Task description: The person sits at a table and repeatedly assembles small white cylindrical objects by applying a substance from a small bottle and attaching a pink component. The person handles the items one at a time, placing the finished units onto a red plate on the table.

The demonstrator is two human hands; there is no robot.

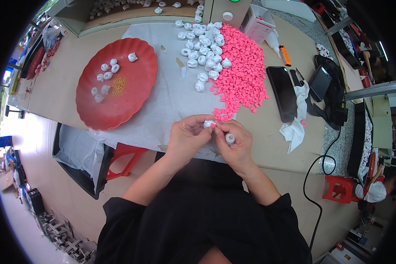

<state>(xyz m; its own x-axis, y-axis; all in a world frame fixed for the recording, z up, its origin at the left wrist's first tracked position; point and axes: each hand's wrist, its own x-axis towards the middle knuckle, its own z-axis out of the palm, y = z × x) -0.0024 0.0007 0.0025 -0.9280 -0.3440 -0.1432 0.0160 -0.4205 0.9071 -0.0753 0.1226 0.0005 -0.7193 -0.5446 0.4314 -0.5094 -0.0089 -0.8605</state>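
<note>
Between my hands, near the table's front edge, is a small white rounded piece [208, 123]. My left hand [184, 137] pinches it from the left with thumb and fingers. On its right side sits a tiny pink piece [213, 126], with the fingertips of my right hand [239, 147] against it. A small white bottle [230, 139] with a light tip is tucked in the curled fingers of that same hand. Just beyond my fingers spreads a large heap of pink pieces [240, 66]. Many similar white pieces [204, 50] lie along its left side.
A red scalloped plate [138, 99] at left carries several white pieces. To the right lie a black phone [281, 93], crumpled tissue [293, 134], an orange lighter [285, 56] and another dark phone [320, 83]. A white box [256, 25] stands behind; a black cable [317, 198] hangs at right.
</note>
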